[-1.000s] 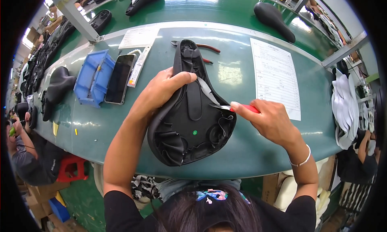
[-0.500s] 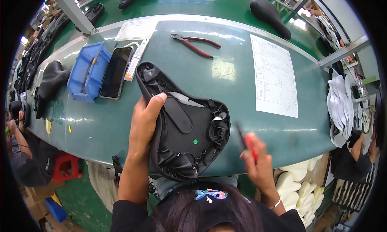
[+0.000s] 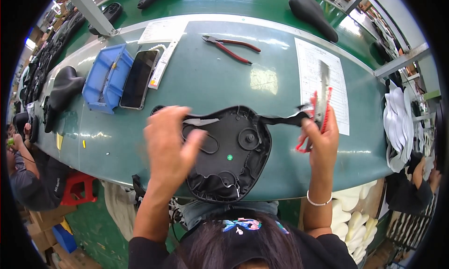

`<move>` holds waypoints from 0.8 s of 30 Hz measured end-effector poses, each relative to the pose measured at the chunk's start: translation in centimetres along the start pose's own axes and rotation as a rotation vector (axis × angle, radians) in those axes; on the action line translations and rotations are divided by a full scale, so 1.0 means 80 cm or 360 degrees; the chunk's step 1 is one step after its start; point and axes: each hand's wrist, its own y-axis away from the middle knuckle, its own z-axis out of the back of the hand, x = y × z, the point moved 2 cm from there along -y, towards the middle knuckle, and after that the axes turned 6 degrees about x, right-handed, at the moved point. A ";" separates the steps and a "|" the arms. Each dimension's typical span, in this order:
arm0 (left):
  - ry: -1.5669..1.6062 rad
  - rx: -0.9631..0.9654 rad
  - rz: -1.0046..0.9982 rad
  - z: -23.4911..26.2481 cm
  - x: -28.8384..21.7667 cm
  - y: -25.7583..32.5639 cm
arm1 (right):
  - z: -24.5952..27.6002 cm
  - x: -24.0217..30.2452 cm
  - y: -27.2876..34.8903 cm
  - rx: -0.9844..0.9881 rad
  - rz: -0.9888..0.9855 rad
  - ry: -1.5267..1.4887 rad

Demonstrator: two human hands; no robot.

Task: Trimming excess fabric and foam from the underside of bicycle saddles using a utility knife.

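Note:
A black bicycle saddle [image 3: 220, 142] lies underside up on the bench in front of me, its loose cover edge bunched inside the rim. Over its narrow end my left hand [image 3: 169, 145] hovers, slightly blurred, thumb and fingers apart; whether it touches the saddle I cannot tell. To the right, my right hand [image 3: 322, 138] is closed round red-handled scissors [image 3: 322, 107], blades pointing up and blurred. Pinched in the same hand is the end of a black strip of cover material [image 3: 283, 120], stretched out from the saddle's right edge.
Red-handled pliers [image 3: 231, 48] lie farther back on the green bench [image 3: 210, 89]. A blue bin [image 3: 107, 79] and a phone [image 3: 139, 79] are at left, near another saddle [image 3: 65, 93]. A printed sheet [image 3: 322, 82] lies behind my right hand. White covers [image 3: 397, 124] hang over the right end.
My left hand has let go of the saddle, now lower on the bench and turned slightly. My right hand rose with the scissors and took the black strip, pulling it out to the right.

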 end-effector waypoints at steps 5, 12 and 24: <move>0.0031 0.0492 -0.0651 -0.033 -0.059 -0.047 | -0.067 0.053 0.055 0.1025 0.0113 0.0109; 0.0666 0.0633 -0.0275 -0.054 -0.048 -0.061 | 0.002 0.008 0.053 0.0842 0.0732 0.1307; 0.2007 0.0618 0.0153 -0.039 -0.083 -0.056 | -0.036 0.018 0.077 0.0746 0.0402 0.2022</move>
